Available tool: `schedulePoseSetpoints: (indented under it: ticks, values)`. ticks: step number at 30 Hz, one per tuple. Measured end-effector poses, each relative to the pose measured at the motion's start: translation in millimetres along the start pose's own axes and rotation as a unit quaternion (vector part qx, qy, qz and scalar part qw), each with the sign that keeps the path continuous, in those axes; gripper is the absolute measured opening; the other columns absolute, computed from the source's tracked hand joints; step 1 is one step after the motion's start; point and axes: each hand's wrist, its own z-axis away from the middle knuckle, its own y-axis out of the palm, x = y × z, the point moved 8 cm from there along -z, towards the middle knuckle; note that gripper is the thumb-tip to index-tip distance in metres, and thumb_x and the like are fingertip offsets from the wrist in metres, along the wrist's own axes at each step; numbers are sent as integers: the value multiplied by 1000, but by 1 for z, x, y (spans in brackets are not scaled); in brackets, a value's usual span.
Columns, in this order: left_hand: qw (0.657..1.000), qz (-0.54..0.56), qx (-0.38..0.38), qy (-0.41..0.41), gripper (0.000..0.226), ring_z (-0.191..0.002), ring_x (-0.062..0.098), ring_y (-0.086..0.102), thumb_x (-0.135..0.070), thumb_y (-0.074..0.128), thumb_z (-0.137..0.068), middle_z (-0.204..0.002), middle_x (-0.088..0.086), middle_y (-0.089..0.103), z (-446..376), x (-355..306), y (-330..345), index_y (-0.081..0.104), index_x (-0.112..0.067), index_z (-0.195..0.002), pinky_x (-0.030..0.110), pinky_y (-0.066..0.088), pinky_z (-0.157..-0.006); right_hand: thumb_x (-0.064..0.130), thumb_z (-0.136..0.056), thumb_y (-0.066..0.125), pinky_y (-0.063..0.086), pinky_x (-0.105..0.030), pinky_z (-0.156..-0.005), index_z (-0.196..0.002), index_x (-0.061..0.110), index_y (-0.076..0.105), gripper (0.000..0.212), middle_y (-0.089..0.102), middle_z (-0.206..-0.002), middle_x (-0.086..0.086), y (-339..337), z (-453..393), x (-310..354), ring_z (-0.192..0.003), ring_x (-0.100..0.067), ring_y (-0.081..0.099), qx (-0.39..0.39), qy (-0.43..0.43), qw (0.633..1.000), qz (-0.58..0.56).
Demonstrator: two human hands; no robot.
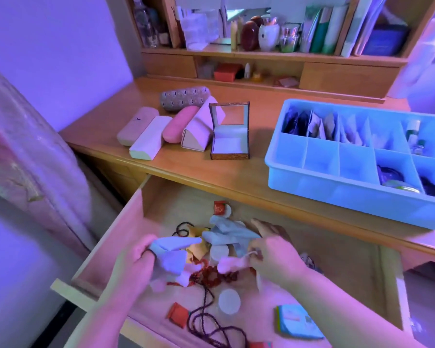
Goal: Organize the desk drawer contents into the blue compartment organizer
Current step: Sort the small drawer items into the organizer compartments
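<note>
My left hand (136, 257) grips a grey cloth (171, 249), my right hand (274, 257) pinches a small string (251, 253), to separate them from the drawer (126, 222) heap; the blue organizer (337, 187) waits on the worktop (186, 169).

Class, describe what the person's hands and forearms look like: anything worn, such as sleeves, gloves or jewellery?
Both forearms are bare to the frame edge, with no sleeves in view. The left hand and right hand wear no gloves, and no rings, watch or bracelet show.

Blue organizer (322, 183) on desk, partly filled
</note>
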Motion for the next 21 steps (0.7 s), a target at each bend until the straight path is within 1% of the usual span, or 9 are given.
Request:
schedulePoseSetpoints:
  ticks: [1, 3, 5, 7, 10, 12, 14, 18, 21]
  values:
    - [998, -49, 27, 12, 27, -61, 11, 53, -14, 43, -70, -61, -8, 59, 2, 1, 7, 61, -34, -69, 25, 41, -60, 17, -81, 50, 43, -25, -82, -68, 19, 58, 16, 40, -147, 5, 9, -8, -1, -121, -20, 48, 42, 24, 999, 13]
    - [987, -138, 77, 41, 36, -63, 7, 52, 0, 49, -75, -62, -7, 56, 9, 3, 24, 53, -35, -64, 12, 36, -58, 16, -84, 50, 43, -26, -80, -75, 14, 63, 15, 60, -111, -1, 12, -15, 4, -103, -21, 56, 42, 24, 997, 65]
    - [977, -161, 124, 69, 35, -63, 5, 50, 1, 53, -71, -64, -8, 53, 14, 3, 40, 49, -31, -59, 14, 36, -59, 15, -82, 54, 44, -30, -72, -69, 18, 62, 16, 56, -79, 5, 0, -8, 14, -81, -18, 57, -41, -30, 999, 16]
    - [972, -162, 134, 102, 19, -66, 4, 50, -6, 56, -69, -75, -10, 54, 11, -1, 52, 55, -24, -66, 15, 35, -61, 11, -79, 60, 43, -22, -64, -61, 24, 60, 22, 54, -67, 12, -11, 9, 15, -68, -7, 53, -102, -47, 992, -60]
    - [970, -168, 123, 124, 17, -93, 3, 56, -3, 61, -76, -118, -14, 47, -4, -7, 73, 66, -19, -78, 14, 37, -75, 13, -79, 64, 38, -10, -61, -64, 27, 62, 21, 58, -77, 19, -15, 18, -7, -71, -3, 55, -122, 8, 984, -126]
    - [968, -191, 130, 101, 18, -112, 12, 56, -1, 56, -80, -133, -10, 38, -15, -5, 89, 68, -12, -88, 19, 40, -84, 18, -80, 66, 44, -20, -67, -70, 27, 67, 13, 50, -105, 29, -2, 9, -15, -80, -7, 61, -69, 39, 991, -113]
    - [961, -224, 133, 93, 21, -111, 20, 57, 2, 51, -82, -122, -7, 51, -21, -6, 98, 67, -8, -92, 24, 40, -85, 23, -82, 64, 42, -25, -65, -76, 23, 69, 8, 40, -118, 28, 16, -4, -16, -83, -12, 62, 3, 63, 994, -88]
    - [976, -176, 67, 108, 25, -84, 18, 61, 3, 54, -75, -93, -4, 61, -13, -18, 76, 67, -16, -83, 25, 46, -73, 17, -84, 50, 41, -27, -66, -81, 16, 59, 10, 58, -97, 0, 43, -13, -10, -87, -25, 61, 80, 48, 995, 14]
    - [990, -109, 12, 84, 40, -65, -2, 54, 0, 60, -72, -78, -13, 59, -2, -17, 39, 55, -38, -84, 10, 38, -59, 15, -82, 55, 46, -29, -66, -72, 14, 60, 11, 58, -83, 2, 27, -1, -9, -77, -20, 58, 8, 48, 998, -29]
